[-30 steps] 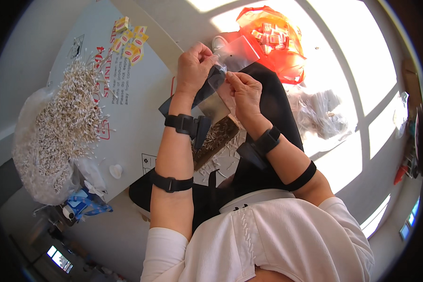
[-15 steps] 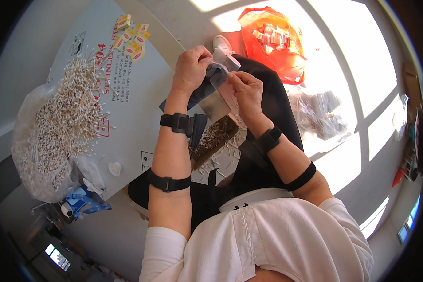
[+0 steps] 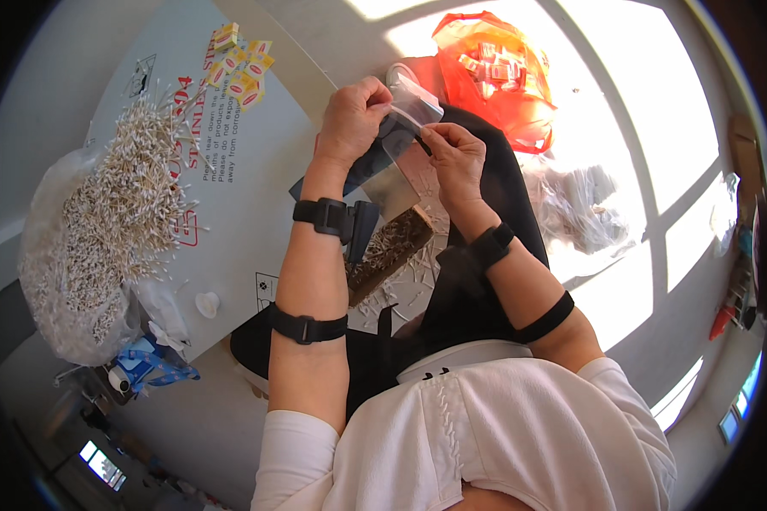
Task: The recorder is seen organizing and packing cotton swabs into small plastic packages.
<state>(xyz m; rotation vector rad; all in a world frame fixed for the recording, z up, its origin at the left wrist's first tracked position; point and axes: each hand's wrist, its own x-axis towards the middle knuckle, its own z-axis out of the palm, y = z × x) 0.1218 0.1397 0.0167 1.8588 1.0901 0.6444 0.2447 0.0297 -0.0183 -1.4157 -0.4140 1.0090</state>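
Both hands pinch a small clear plastic bag (image 3: 417,100) over my lap, with a thin whitish strip stretched between them. My left hand (image 3: 352,121) is closed, thumb and finger together at the strip's upper left end. At its lower right end my right hand (image 3: 458,162) is closed in a pinch too. The bag is see-through, so I cannot tell its full outline or whether anything is in it. Below the hands, a cardboard box (image 3: 414,239) with cotton swabs in it stands between my legs, and loose swabs (image 3: 409,294) lie beside it.
On the table (image 3: 247,213) at left, a heap of cotton swabs (image 3: 136,187) spills from a large clear bag (image 3: 49,255). Small yellow packets (image 3: 243,75) lie at its far end, and a small white cup (image 3: 207,304) nearer. An orange bag (image 3: 528,115) holding small packs and crumpled clear plastic (image 3: 584,209) lie on the floor.
My right hand has shifted slightly right and up, drawing the whitish strip taut from my left hand. The bag's flap has swung up and right. My left hand has barely moved.
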